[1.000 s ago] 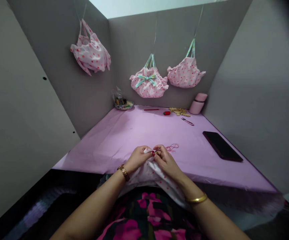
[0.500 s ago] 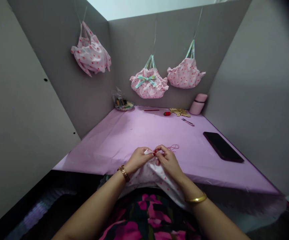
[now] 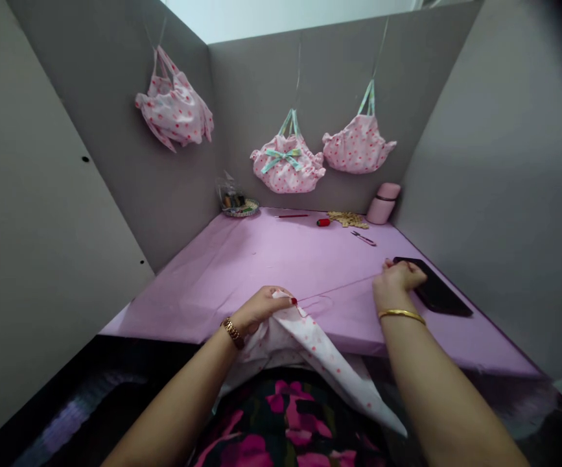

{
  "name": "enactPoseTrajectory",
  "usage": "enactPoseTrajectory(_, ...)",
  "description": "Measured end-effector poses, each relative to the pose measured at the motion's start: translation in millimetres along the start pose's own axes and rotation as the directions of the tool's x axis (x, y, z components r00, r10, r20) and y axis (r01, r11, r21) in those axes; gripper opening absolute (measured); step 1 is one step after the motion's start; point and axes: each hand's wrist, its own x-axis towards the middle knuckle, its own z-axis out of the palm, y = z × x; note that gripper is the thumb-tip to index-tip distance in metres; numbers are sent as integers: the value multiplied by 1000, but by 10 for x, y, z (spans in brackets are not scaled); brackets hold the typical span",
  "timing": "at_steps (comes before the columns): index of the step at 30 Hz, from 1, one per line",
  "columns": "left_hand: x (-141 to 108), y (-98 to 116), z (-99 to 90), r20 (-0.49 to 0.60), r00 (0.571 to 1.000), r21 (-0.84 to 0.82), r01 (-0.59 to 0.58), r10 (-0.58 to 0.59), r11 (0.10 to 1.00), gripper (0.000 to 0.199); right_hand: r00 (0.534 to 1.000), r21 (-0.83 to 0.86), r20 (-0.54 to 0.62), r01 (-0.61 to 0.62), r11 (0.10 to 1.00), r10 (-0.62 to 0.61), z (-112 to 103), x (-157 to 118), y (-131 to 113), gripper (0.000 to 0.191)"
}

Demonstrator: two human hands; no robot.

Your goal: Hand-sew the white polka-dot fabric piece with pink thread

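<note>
In the head view my left hand (image 3: 260, 307) pinches the folded edge of a white cloth with red dots (image 3: 327, 350), which drapes down over my lap. A red thread (image 3: 341, 287) leaves the cloth by my left thumb and stretches taut to my right hand (image 3: 399, 283). That hand is raised beside the phone, its fingers closed on the thread's far end. Whether a needle is between them, I cannot make out. Some slack thread loops over the table close to the cloth.
On the pink-covered table (image 3: 281, 253) lie a black phone (image 3: 443, 292), thread snips (image 3: 363, 238), a red spool (image 3: 323, 222) and a pink flask (image 3: 384, 203). A dish (image 3: 251, 207) stands back left. Dotted cloth pieces, one with a bow (image 3: 288, 162), hang along the grey partitions.
My right hand has moved away from the cloth, to the right and slightly up, drawing the thread out straight. My left hand has kept its hold on the cloth.
</note>
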Motion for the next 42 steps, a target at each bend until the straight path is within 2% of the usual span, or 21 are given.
enactPoseTrajectory(2,-2,1,-4,6,1000,-18,1,-1,1000,17,997,-58,69,37,998,-33,-12,-75,41,24)
enactPoseTrajectory(4,-3,-2,-4,6,1000,-29,-3,3,1000,16,974,-138,226,57,989,-24,18,-260,125,21)
enactPoseTrajectory(5,-4,-5,-4,6,1000,-32,-7,7,999,16,943,-181,333,61,982,3,43,-373,168,19)
enactPoseTrajectory(6,-5,-8,-4,5,1000,-35,-11,11,999,16,891,-228,451,62,972,49,72,-489,204,18)
enactPoseTrajectory(7,-6,-10,-5,3,1000,-37,-16,16,999,16,816,-277,568,65,959,109,100,-600,230,19)
enactPoseTrajectory(9,-5,-18,-9,-3,1000,-38,-27,27,999,17,618,-373,746,80,924,248,141,-779,252,24)
enactPoseTrajectory(11,0,-29,-14,-10,999,-37,-37,37,999,17,438,-445,825,113,888,357,154,-883,242,24)
enactPoseTrajectory(12,4,-35,-16,-11,999,-37,-40,40,999,17,375,-466,841,133,875,391,151,-908,233,22)
enactPoseTrajectory(13,8,-41,-17,-10,999,-37,-42,41,998,17,331,-478,849,152,865,411,145,-917,224,20)
enactPoseTrajectory(14,12,-46,-17,-8,999,-37,-42,41,998,17,308,-480,856,171,860,416,137,-915,217,20)
enactPoseTrajectory(16,16,-49,-13,-1,999,-41,-38,38,998,17,314,-464,865,206,861,391,126,-890,218,22)
enactPoseTrajectory(18,13,-43,-5,4,999,-45,-37,37,998,17,383,-429,866,241,871,321,125,-854,242,23)
enactPoseTrajectory(21,-1,-20,7,6,999,-51,-44,44,998,19,526,-374,833,304,876,173,134,-805,302,24)
enactPoseTrajectory(22,-5,-14,10,6,999,-52,-46,46,998,19,558,-364,819,327,872,133,136,-792,321,24)
enactPoseTrajectory(24,-11,-7,10,4,999,-52,-47,47,998,20,583,-355,808,373,857,81,136,-775,346,23)
enactPoseTrajectory(30,14,-36,-12,5,999,-47,-35,36,998,18,581,-350,814,498,793,-6,146,-796,316,21)
enactPoseTrajectory(35,56,-79,-7,-63,996,-49,-69,66,996,19,597,-354,800,550,757,-60,120,-1030,301,20)
enactPoseTrajectory(37,63,-89,1,-101,991,-51,-88,83,995,18,567,-355,823,543,761,-20,82,-1154,303,19)
enactPoseTrajectory(40,55,-87,16,-137,985,-58,-115,106,992,16,476,-345,876,504,792,79,31,-1261,300,17)
enactPoseTrajectory(42,44,-82,28,-153,982,-70,-126,115,990,16,440,-345,889,453,822,131,11,-1257,298,21)
